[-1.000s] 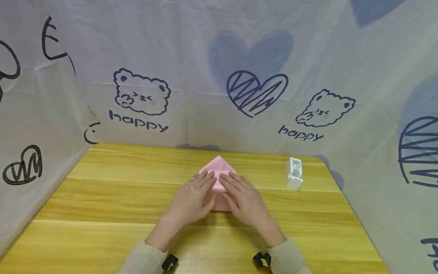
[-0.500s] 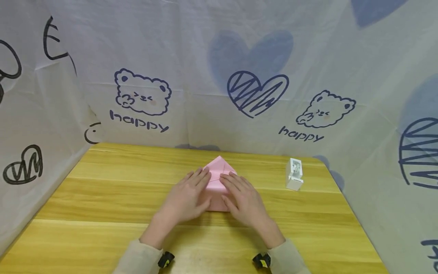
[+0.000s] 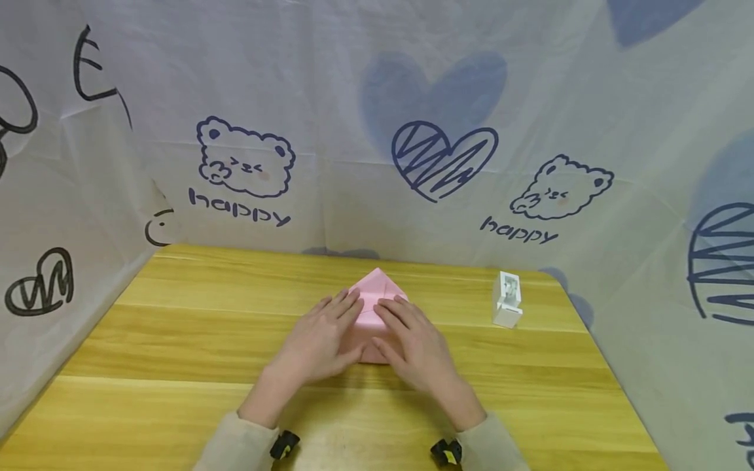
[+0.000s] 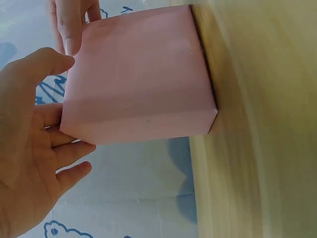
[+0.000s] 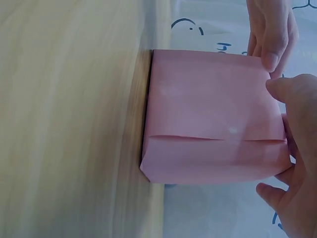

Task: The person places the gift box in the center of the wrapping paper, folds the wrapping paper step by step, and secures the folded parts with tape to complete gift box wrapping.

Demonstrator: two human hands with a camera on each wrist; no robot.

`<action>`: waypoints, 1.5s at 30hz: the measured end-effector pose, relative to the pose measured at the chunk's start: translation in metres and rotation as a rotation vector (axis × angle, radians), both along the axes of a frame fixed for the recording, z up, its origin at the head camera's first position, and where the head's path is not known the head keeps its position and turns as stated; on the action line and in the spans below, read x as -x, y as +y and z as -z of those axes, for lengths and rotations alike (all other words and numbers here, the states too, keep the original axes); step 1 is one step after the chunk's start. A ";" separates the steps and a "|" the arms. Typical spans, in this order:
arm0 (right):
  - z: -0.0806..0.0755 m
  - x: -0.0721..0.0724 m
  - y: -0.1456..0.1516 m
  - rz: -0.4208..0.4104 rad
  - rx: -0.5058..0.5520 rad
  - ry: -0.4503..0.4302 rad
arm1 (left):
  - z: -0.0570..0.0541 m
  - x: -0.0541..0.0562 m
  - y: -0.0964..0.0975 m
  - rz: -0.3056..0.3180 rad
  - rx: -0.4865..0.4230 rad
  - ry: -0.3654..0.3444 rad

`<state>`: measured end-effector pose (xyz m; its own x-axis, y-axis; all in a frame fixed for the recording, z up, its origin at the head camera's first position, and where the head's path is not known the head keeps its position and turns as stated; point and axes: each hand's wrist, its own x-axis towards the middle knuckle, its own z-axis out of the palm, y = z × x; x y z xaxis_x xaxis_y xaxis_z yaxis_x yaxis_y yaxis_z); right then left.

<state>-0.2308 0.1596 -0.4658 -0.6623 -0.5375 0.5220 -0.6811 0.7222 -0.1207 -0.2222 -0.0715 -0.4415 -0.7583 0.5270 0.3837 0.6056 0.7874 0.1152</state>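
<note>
A box wrapped in pink paper point(image 3: 370, 320) stands on the table between both hands. Its paper comes to a pointed flap point(image 3: 377, 282) at the far side. My left hand point(image 3: 321, 341) rests its fingers on the top at the left, thumb near the front edge. The right hand point(image 3: 419, 345) lies likewise on the right part, its fingers extended over the paper. In the left wrist view the smooth front of the pink box point(image 4: 133, 74) shows. A folded seam crosses the pink paper point(image 5: 213, 158) in the right wrist view. The palms hide part of the box's sides.
A small white object with a clear, shiny part point(image 3: 506, 301) stands at the table's back right. The wooden table point(image 3: 177, 340) ends at a white curtain point(image 3: 347, 203) with blue drawings. Black cameras point(image 3: 285, 445) sit at the cuffs.
My left hand has slid left and outward, baring more of the pink top. The right hand has shifted slightly left over the paper. The box stays in place.
</note>
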 end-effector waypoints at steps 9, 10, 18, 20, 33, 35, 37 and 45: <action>0.001 0.000 -0.001 0.010 0.049 -0.035 | -0.012 0.030 -0.007 -0.062 -0.273 0.118; 0.002 0.000 -0.001 0.011 0.049 -0.038 | -0.013 0.034 -0.008 -0.070 -0.280 0.127; 0.004 0.000 -0.001 0.011 0.035 -0.044 | -0.007 0.062 -0.012 -0.049 -0.239 0.082; 0.004 0.000 -0.002 0.014 0.036 -0.046 | -0.004 0.066 -0.012 -0.020 -0.243 0.100; 0.005 -0.001 -0.001 0.024 0.037 -0.052 | -0.006 0.077 -0.008 0.103 -0.188 0.168; 0.005 -0.001 -0.001 0.028 0.035 -0.061 | -0.008 0.080 -0.007 0.121 -0.155 0.174; 0.005 -0.001 0.000 0.027 0.036 -0.064 | -0.010 0.082 -0.007 0.147 -0.120 0.191; 0.005 -0.001 -0.001 0.032 0.028 -0.065 | -0.019 0.087 -0.005 0.188 0.027 0.250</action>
